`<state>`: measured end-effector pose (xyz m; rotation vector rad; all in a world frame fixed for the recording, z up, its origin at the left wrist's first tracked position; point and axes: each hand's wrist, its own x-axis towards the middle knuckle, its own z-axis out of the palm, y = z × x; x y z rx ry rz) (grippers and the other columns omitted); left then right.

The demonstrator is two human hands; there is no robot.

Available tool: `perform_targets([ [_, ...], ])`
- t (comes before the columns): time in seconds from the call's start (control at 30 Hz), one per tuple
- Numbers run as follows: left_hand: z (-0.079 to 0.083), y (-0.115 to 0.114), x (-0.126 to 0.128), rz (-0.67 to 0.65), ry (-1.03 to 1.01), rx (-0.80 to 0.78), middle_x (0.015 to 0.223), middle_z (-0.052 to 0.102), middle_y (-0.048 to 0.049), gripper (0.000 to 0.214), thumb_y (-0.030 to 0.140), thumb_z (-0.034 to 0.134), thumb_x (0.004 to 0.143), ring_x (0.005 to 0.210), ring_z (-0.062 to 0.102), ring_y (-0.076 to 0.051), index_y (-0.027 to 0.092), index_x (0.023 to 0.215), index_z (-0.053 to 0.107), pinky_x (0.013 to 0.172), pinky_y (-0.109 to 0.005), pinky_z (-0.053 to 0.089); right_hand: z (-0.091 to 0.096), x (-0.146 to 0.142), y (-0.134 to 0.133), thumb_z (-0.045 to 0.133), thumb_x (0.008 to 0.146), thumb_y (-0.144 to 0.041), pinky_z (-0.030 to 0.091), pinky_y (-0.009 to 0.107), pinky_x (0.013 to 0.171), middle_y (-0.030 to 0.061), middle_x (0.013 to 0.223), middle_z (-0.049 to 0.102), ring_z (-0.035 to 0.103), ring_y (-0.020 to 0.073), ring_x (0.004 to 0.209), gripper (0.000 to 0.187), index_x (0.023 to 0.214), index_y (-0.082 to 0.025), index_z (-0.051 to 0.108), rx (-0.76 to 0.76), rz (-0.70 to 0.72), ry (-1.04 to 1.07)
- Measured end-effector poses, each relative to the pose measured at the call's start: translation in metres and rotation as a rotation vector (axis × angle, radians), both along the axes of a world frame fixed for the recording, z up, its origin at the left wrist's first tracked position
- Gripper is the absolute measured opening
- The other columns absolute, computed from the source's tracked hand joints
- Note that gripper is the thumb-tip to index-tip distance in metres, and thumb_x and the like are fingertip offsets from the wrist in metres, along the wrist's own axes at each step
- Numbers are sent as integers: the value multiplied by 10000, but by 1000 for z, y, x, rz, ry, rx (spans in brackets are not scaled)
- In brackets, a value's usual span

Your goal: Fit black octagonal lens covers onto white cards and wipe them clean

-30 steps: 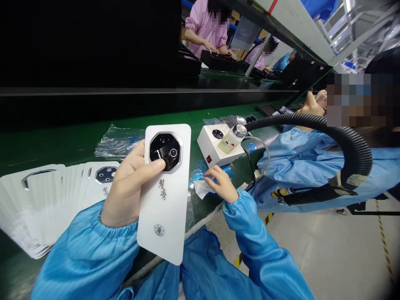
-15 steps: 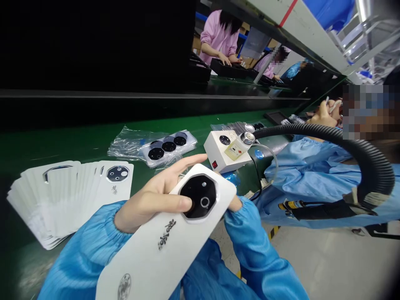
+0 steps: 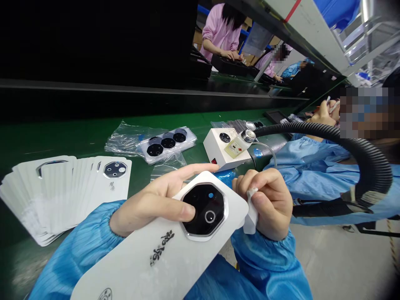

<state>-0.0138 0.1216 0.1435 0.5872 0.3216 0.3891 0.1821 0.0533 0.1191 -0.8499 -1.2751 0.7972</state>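
Note:
My left hand (image 3: pixel 153 200) is shut on a white phone back cover (image 3: pixel 143 262), tilted across my view, with the thumb pressed beside its black octagonal camera module (image 3: pixel 203 210). My right hand (image 3: pixel 268 204) pinches a white wipe (image 3: pixel 251 217) close to the cover's right edge. The wipe does not clearly touch the cover. Below my hands, a fanned stack of white back covers (image 3: pixel 65 196) lies on the green bench (image 3: pixel 78 141). A clear plastic bag (image 3: pixel 165 143) holds black camera parts.
A white box unit (image 3: pixel 223 146) with a red switch stands beyond my hands. A ribbed black hose (image 3: pixel 353 146) arcs at the right, in front of a co-worker's blue sleeve (image 3: pixel 312 166). Blue film pieces (image 3: pixel 225 177) lie near the box. People in pink work farther along.
The cover has swung from upright to tilted and come closer to the camera. My right hand has lifted off the bench with the wipe and moved next to the cover's edge.

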Motion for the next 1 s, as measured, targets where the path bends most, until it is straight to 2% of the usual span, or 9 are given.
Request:
perform_targets([
  [0.13, -4, -4, 3, 136, 83, 182, 720, 679, 31, 523, 146, 631, 766, 602, 656, -127, 290, 1238, 458, 550, -190, 511, 8, -9, -5, 579, 819, -218, 347, 271, 522, -3, 672, 499, 461, 125, 596, 90, 902, -217, 542, 1, 39, 9],
  [0.2, -13, -8, 7, 335, 176, 470, 802, 661, 25, 507, 180, 628, 793, 603, 646, -124, 323, 1220, 395, 525, -197, 512, 12, -11, -4, 601, 807, -209, 341, 274, 530, -2, 697, 493, 460, 128, 613, 107, 893, -225, 540, -2, 13, -6],
  [0.3, -30, -13, 14, 709, 255, 951, 950, 554, -7, 470, 125, 673, 733, 726, 618, -129, 276, 1114, 443, 629, -230, 528, 17, -15, -2, 628, 788, -207, 349, 281, 547, 0, 725, 476, 455, 129, 638, 90, 823, -224, 547, 47, -51, -98],
  [0.4, -40, -18, 20, 898, 204, 1091, 958, 505, -1, 457, 73, 665, 717, 724, 575, -113, 270, 1076, 463, 637, -240, 506, 20, -23, 0, 663, 752, -161, 387, 284, 602, 9, 774, 467, 470, 143, 741, 118, 791, -224, 571, 79, -158, -291],
  [0.5, -41, -23, 23, 887, 114, 1016, 866, 591, 34, 481, 66, 628, 765, 690, 600, -125, 315, 1119, 417, 659, -279, 515, 21, -32, 3, 659, 721, -85, 420, 281, 645, 8, 850, 476, 484, 139, 786, 241, 864, -248, 552, 126, -236, -279],
  [0.6, -39, -25, 25, 841, 33, 1015, 870, 681, 44, 448, 34, 592, 792, 778, 666, -161, 321, 1092, 425, 741, -344, 536, 22, -34, 5, 644, 728, -68, 446, 261, 613, 4, 844, 530, 514, 125, 743, 354, 1005, -259, 535, 121, -155, -231],
  [0.77, -38, -12, 28, 744, -100, 1041, 879, 708, 39, 397, -34, 562, 772, 921, 653, -209, 292, 995, 526, 819, -433, 516, 25, -22, 8, 624, 767, -91, 458, 256, 606, 16, 793, 592, 554, 117, 713, 141, 861, -195, 621, 115, -71, -410],
  [0.87, -33, -1, 21, 687, 10, 1190, 924, 686, -13, 330, -1, 602, 755, 954, 621, -222, 257, 960, 594, 852, -418, 486, 24, -15, 10, 635, 759, -104, 450, 256, 588, 14, 756, 592, 550, 119, 695, 104, 818, -189, 619, 114, -104, -417],
  [1.0, -21, 4, 6, 508, 254, 1526, 853, 656, -42, 199, 94, 592, 792, 773, 613, -163, 213, 946, 636, 671, -274, 490, 24, -15, 11, 625, 757, -109, 454, 256, 578, 18, 715, 601, 549, 118, 671, 87, 813, -175, 628, 147, -56, -505],
])
